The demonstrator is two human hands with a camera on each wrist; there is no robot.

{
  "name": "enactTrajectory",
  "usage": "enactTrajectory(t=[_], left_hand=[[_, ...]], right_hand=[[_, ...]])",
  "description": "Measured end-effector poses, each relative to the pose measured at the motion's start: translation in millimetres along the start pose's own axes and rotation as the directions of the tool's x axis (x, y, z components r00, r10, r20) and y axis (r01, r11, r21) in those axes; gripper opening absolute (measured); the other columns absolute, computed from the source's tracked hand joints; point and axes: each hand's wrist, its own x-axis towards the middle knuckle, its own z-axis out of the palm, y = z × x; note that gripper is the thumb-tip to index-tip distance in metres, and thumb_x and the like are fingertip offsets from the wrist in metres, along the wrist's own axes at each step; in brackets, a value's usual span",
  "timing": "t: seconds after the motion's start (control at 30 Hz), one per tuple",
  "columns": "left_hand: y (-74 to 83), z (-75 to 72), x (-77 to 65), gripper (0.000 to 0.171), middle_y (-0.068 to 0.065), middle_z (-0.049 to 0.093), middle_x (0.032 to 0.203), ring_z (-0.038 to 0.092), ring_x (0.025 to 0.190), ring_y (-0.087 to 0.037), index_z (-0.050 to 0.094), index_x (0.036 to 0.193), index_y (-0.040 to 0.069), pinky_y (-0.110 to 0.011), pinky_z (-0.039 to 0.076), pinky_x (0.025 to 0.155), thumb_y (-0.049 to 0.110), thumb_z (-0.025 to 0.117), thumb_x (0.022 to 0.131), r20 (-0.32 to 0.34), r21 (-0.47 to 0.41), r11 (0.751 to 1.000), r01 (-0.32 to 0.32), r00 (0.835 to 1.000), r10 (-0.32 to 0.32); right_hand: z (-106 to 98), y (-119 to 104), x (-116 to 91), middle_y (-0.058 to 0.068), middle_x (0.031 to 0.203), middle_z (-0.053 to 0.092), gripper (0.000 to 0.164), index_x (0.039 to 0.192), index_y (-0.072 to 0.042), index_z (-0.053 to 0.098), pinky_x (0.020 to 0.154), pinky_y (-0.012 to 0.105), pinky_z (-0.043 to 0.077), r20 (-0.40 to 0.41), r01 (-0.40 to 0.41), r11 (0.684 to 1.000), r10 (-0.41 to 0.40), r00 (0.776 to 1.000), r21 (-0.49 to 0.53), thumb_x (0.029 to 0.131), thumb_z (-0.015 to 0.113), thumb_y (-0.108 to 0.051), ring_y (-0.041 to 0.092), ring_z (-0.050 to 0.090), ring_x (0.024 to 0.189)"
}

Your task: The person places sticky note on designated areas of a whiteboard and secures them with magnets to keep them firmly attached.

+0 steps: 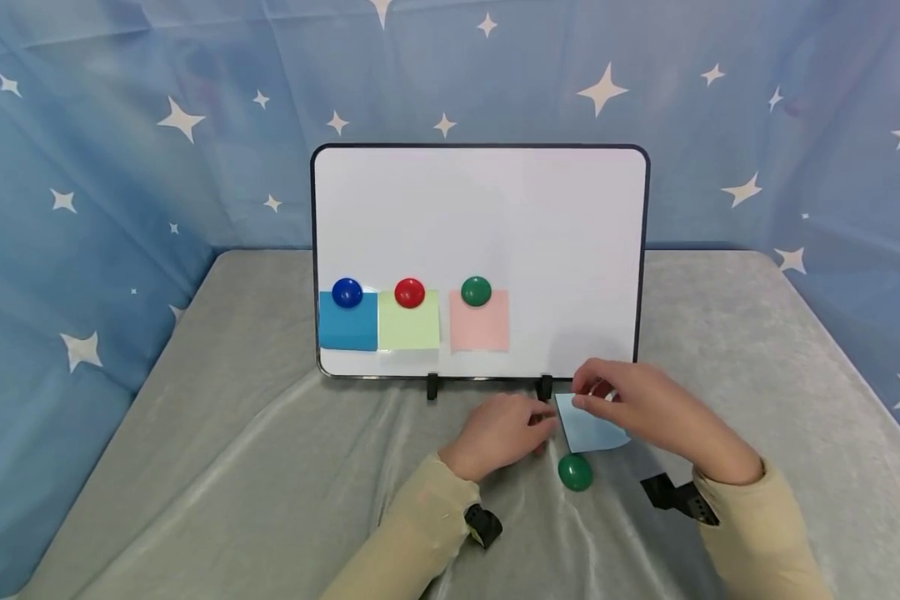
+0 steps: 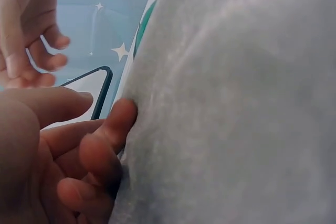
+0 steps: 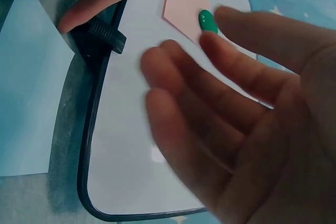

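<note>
A light blue paper note (image 1: 591, 432) lies on the grey cloth in front of the whiteboard (image 1: 570, 250). Just below its lower edge is a round green magnet (image 1: 575, 472). My left hand (image 1: 498, 435) rests at the cloth left of the note, fingers loosely bent with nothing between them. Above the note's upper right part hovers my right hand (image 1: 641, 406); in the right wrist view its fingers (image 3: 194, 124) are relaxed, slightly curved and hold nothing, with the note (image 3: 31, 93) apart from them.
On the board's lower left, a blue note (image 1: 348, 327), a yellow-green note (image 1: 409, 327) and a pink note (image 1: 480, 327) hang under blue, red and green magnets. Black stand feet (image 1: 432, 387) support the board. A blue starry curtain (image 1: 495, 75) stands behind.
</note>
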Motion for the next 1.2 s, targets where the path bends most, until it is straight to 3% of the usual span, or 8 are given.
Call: enactTrajectory(t=[0.17,0.33,0.47,0.73,1.07,1.2], left_hand=[[0.9,0.7,-0.7,0.019,0.016,0.053,0.049,0.045,0.043,-0.006,0.064,0.099,0.025,-0.021,0.037,0.046,0.032,0.048,0.091,0.035,-0.065,0.998,0.014,0.999,-0.012],[0.6,0.3,-2.6,0.026,0.013,0.057,0.053,0.048,0.036,-0.011,0.06,0.113,0.024,-0.023,0.041,0.048,0.032,0.05,0.09,0.091,-0.195,0.976,0.096,0.993,-0.079],[0.5,-1.6,-4.0,0.029,0.01,0.06,0.056,0.048,0.037,-0.015,0.057,0.118,0.024,-0.025,0.041,0.049,0.029,0.052,0.09,0.133,-0.279,0.947,0.155,0.984,-0.122],[1.5,-2.7,-3.5,0.038,0.006,0.063,0.059,0.045,0.037,-0.019,0.054,0.121,0.022,-0.025,0.03,0.039,0.011,0.05,0.085,0.175,-0.409,0.893,0.188,0.976,-0.126],[1.6,0.0,1.8,0.028,-0.001,0.064,0.061,0.041,0.035,-0.02,0.059,0.114,0.021,-0.025,0.027,0.035,0.017,0.053,0.087,0.172,-0.548,0.8,0.245,0.969,-0.179],[2.2,0.3,1.2,0.024,-0.002,0.065,0.061,0.041,0.035,-0.019,0.061,0.111,0.02,-0.025,0.028,0.034,0.019,0.053,0.088,0.165,-0.567,0.781,0.26,0.965,-0.202]], right_hand=[[1,4,1,-0.012,0.085,0.057,0.023,0.097,-0.02,0.055,0.063,0.028,0.044,0.167,-0.069,0.997,0.065,0.984,0.018,0.084,0.059,-0.039,0.008,0.055,0.081],[5,3,1,-0.011,0.081,0.056,0.022,0.092,-0.022,0.054,0.061,0.029,0.043,0.256,-0.112,0.993,0.099,0.962,0.035,0.083,0.059,-0.041,0.009,0.054,0.077],[10,3,2,-0.012,0.078,0.056,0.018,0.085,-0.024,0.055,0.059,0.028,0.042,0.287,-0.096,0.995,0.084,0.954,0.028,0.083,0.059,-0.041,0.007,0.053,0.071],[23,-2,3,-0.015,0.073,0.056,0.016,0.076,-0.027,0.057,0.058,0.029,0.041,0.35,-0.111,0.993,0.113,0.93,-0.024,0.078,0.065,-0.04,0.005,0.051,0.064],[24,-5,3,-0.013,0.076,0.055,0.023,0.086,-0.024,0.058,0.059,0.031,0.041,0.368,-0.159,0.986,0.169,0.914,-0.058,0.074,0.069,-0.04,0.008,0.05,0.066],[26,-9,4,-0.013,0.075,0.054,0.022,0.086,-0.025,0.058,0.059,0.031,0.041,0.371,-0.177,0.98,0.197,0.907,-0.087,0.073,0.071,-0.036,0.008,0.05,0.065]])
